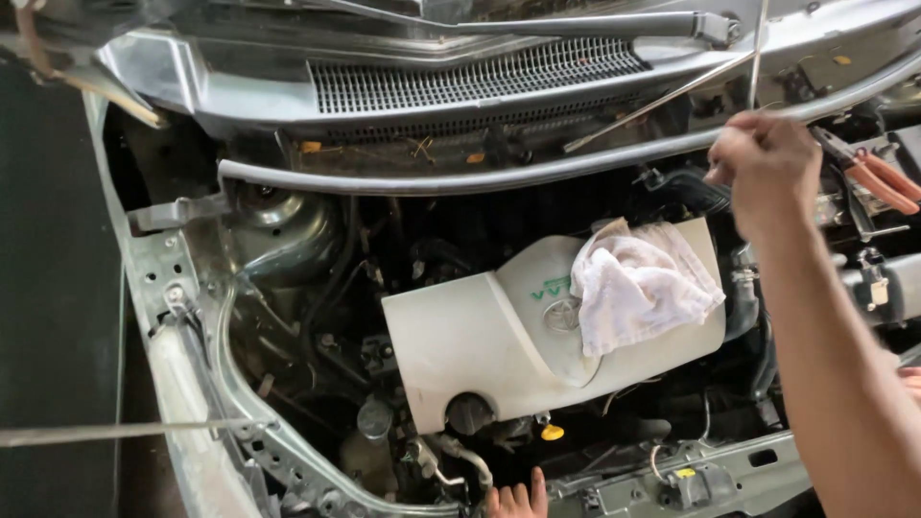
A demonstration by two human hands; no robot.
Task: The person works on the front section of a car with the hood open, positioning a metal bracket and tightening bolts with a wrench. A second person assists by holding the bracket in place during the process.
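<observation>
I look down into an open car engine bay. My right hand is raised at the upper right, fist closed around a thin metal rod that runs up out of frame. Only the fingertips of my left hand show at the bottom edge, stretched flat against the front crossmember and holding nothing. Between the hands sits a pale plastic engine cover with a crumpled white cloth lying on its right part.
Orange-handled pliers lie at the far right by the cowl. A yellow dipstick loop and a black filler cap sit below the cover. A wiper arm crosses the top. A taut line crosses the left fender.
</observation>
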